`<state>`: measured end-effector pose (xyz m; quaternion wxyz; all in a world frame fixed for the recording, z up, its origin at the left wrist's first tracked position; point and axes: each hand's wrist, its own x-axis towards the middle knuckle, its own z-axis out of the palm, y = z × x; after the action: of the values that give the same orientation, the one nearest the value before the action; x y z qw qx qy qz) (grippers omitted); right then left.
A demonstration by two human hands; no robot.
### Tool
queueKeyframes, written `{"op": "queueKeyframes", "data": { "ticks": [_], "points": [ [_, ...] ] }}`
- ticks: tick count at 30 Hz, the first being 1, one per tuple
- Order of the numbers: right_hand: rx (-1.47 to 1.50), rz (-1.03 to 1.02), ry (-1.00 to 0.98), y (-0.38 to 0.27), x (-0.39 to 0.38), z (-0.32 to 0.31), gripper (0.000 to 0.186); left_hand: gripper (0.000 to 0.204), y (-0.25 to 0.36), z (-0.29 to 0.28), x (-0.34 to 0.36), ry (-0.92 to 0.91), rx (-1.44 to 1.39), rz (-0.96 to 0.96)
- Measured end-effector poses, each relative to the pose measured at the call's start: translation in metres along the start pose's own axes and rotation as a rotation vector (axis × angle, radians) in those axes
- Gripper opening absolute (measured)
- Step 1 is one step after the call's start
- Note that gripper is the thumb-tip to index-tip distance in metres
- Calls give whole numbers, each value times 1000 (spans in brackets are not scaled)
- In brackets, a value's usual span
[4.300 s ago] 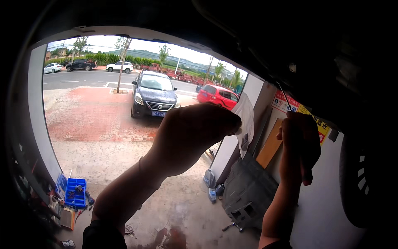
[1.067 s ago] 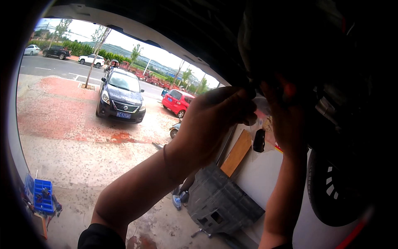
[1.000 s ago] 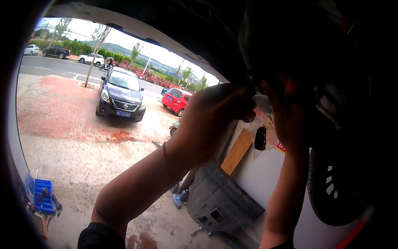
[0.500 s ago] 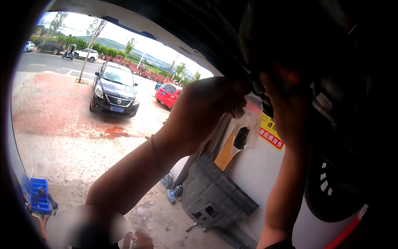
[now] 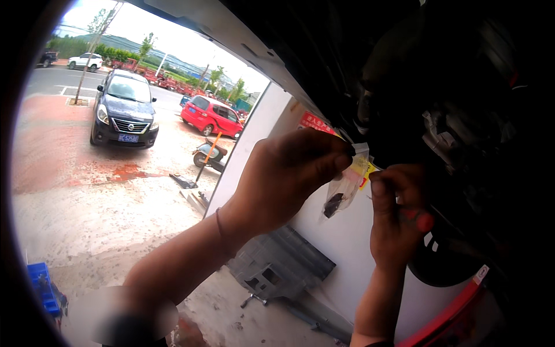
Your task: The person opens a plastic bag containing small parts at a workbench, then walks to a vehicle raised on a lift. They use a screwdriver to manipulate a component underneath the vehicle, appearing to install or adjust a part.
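Observation:
My left hand [image 5: 289,173] is raised below the dark underside of a vehicle [image 5: 324,75], its thumb and fingers pinched on the top of a small clear plastic bag [image 5: 351,184]. A small black part [image 5: 332,205] sits in the bag's lower end. Just right of the bag is my right hand [image 5: 396,214], fingers curled, thumb tip close to the index finger. A red handle end [image 5: 425,222] sticks out of its grip; the rest of that tool is hidden. Whether the fingertips pinch anything else is too dark to tell.
A grey-black plastic undertray [image 5: 283,263] leans against the white wall [image 5: 347,254] below. A red curved bar [image 5: 451,315] runs at lower right. At lower left sits a blue toolbox [image 5: 43,289]. Outside stand a black car [image 5: 124,110], a red car [image 5: 211,115] and a scooter [image 5: 211,153].
My right hand has come down and away from the dark underside, and its red handle now shows clearly. The left hand still holds the bag, slightly lower. The view has shifted to the right.

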<state>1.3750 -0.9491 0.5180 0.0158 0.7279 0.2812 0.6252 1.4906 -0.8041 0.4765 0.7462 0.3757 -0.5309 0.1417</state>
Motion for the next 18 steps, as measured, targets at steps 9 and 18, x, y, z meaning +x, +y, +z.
{"op": "queueKeyframes", "data": {
  "ticks": [9,18],
  "points": [
    [-381,320,145,-4,-54,-47,25,27,-40,-8,-10,105,-394,-182],
    [1235,947,638,8,-142,-7,34,27,-108,-6,-62,280,-561,-375]
  ]
}}
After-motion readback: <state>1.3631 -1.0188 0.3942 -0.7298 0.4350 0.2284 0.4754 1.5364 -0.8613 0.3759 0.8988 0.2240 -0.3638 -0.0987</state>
